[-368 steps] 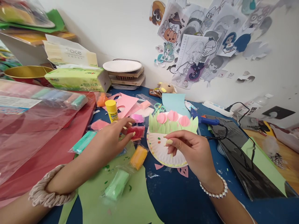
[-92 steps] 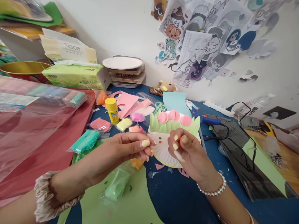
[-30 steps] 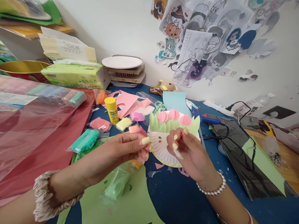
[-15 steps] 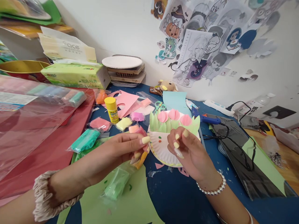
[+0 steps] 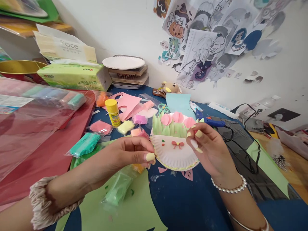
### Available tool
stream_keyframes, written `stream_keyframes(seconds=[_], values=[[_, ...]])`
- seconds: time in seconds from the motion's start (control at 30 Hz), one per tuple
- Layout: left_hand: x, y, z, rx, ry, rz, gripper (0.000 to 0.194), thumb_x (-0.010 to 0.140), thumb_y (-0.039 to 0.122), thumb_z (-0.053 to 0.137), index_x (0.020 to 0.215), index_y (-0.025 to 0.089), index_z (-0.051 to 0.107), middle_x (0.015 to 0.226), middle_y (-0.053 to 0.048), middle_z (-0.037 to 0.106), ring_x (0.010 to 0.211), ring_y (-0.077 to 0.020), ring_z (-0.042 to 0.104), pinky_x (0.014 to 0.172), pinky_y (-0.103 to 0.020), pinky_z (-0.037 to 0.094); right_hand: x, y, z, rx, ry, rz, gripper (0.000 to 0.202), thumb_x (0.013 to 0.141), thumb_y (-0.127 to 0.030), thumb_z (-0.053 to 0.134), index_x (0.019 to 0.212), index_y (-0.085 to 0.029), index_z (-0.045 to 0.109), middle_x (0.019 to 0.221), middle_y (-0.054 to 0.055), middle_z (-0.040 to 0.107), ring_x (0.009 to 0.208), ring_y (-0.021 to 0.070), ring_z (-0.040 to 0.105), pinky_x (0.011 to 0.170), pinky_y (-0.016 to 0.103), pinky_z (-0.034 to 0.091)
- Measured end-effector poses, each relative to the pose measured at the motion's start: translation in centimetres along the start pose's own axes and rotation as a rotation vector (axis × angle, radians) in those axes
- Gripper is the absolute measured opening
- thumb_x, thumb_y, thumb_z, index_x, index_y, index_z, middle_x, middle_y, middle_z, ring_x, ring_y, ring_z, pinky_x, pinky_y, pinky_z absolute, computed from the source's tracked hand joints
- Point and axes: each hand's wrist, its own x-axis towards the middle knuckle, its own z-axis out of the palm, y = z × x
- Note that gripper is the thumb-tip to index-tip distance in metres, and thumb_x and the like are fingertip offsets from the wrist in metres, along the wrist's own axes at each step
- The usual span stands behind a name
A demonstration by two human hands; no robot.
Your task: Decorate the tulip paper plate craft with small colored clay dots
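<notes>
A paper-plate basket point(image 5: 173, 157) lies on the blue table, with pink paper tulips point(image 5: 177, 117) and pale green paper leaves point(image 5: 166, 131) rising from its top. A red bow point(image 5: 177, 145) and small green and red dots sit on its white front. My left hand point(image 5: 134, 154) is closed at the basket's left edge, thumb against fingers; anything inside the pinch is hidden. Above the basket's right side, my right hand point(image 5: 209, 147) pinches a small red bit of clay point(image 5: 195, 131) between its fingertips.
Several bagged clay pieces, a teal one point(image 5: 84, 144) among them, lie left beside a yellow glue stick point(image 5: 112, 112). Green paper point(image 5: 120, 208) covers the front. A blue glue gun point(image 5: 214, 122) with a black cord rests at right. A tissue box point(image 5: 74, 77) stands behind.
My right hand has moved right and turned, uncovering the bow on the basket and showing the red bit at its fingertips. My left hand stays pinched in nearly the same place.
</notes>
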Motion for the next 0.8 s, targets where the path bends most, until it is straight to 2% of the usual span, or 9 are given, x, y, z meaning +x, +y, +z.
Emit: stream_keyframes(seconds=[0.13, 0.23, 0.33, 0.43, 0.57, 0.67, 0.8], values=[[0.1, 0.1, 0.2, 0.040, 0.045, -0.040, 0.007, 0.072, 0.023, 0.065, 0.069, 0.020, 0.060, 0.065, 0.008, 0.055, 0.059, -0.0057, 0.047, 0.057, -0.015, 0.034, -0.3, -0.6, -1.7, -0.177, 0.119, -0.101, 0.005, 0.067, -0.030, 0.071, 0.070, -0.027, 0.069, 0.063, -0.003, 0.063, 0.050, 0.0059, 0.048, 0.045, 0.018, 0.041], [0.3, 0.1, 0.4, 0.073, 0.035, -0.056, 0.008, 0.070, 0.022, 0.067, 0.070, 0.019, 0.059, 0.064, 0.009, 0.055, 0.059, -0.0055, 0.046, 0.056, -0.016, 0.034, -1.7, -0.3, -3.4, -0.388, 0.155, -0.055, 0.006, 0.070, -0.029, 0.069, 0.077, -0.029, 0.070, 0.070, -0.002, 0.066, 0.060, 0.0086, 0.054, 0.051, 0.019, 0.044], [0.4, 0.2, 0.5, 0.101, 0.033, -0.075, 0.009, 0.069, 0.023, 0.067, 0.071, 0.019, 0.059, 0.065, 0.008, 0.056, 0.061, -0.0061, 0.048, 0.058, -0.016, 0.034, -3.6, 0.1, -4.7, -0.612, 0.097, 0.009, 0.009, 0.076, -0.027, 0.063, 0.081, -0.030, 0.070, 0.077, -0.001, 0.067, 0.067, 0.0103, 0.058, 0.054, 0.019, 0.046], [0.4, 0.3, 0.5, 0.131, 0.063, -0.096, 0.010, 0.069, 0.026, 0.067, 0.069, 0.019, 0.060, 0.065, 0.008, 0.058, 0.061, -0.0066, 0.049, 0.058, -0.017, 0.035, -5.2, 0.2, -5.2, -0.767, 0.050, -0.007, 0.013, 0.079, -0.024, 0.059, 0.082, -0.031, 0.069, 0.070, -0.002, 0.065, 0.059, 0.0082, 0.056, 0.050, 0.016, 0.044], [0.4, 0.5, 0.6, 0.127, 0.088, -0.115, 0.009, 0.068, 0.026, 0.067, 0.067, 0.020, 0.061, 0.064, 0.008, 0.059, 0.061, -0.0070, 0.051, 0.060, -0.018, 0.036, -6.2, 0.3, -5.1, -0.828, 0.020, -0.097, 0.009, 0.078, -0.022, 0.060, 0.075, -0.027, 0.067, 0.063, -0.003, 0.061, 0.049, 0.0064, 0.052, 0.044, 0.015, 0.042], [0.4, 0.3, 0.5, 0.119, 0.090, -0.097, 0.009, 0.068, 0.027, 0.068, 0.067, 0.021, 0.062, 0.064, 0.007, 0.059, 0.060, -0.0073, 0.051, 0.059, -0.018, 0.037, -6.2, 0.6, -5.0, -0.860, -0.004, -0.174, 0.006, 0.075, -0.020, 0.063, 0.072, -0.025, 0.063, 0.064, -0.003, 0.060, 0.054, 0.0086, 0.055, 0.047, 0.017, 0.045], [0.5, -0.1, 0.1, 0.163, 0.071, -0.062, 0.009, 0.069, 0.030, 0.068, 0.069, 0.023, 0.062, 0.065, 0.007, 0.058, 0.061, -0.0072, 0.050, 0.057, -0.016, 0.036, -6.0, 1.3, -5.0, -0.963, -0.056, -0.258, 0.011, 0.078, -0.014, 0.058, 0.081, -0.024, 0.063, 0.072, 0.000, 0.064, 0.067, 0.0118, 0.061, 0.056, 0.020, 0.049]])
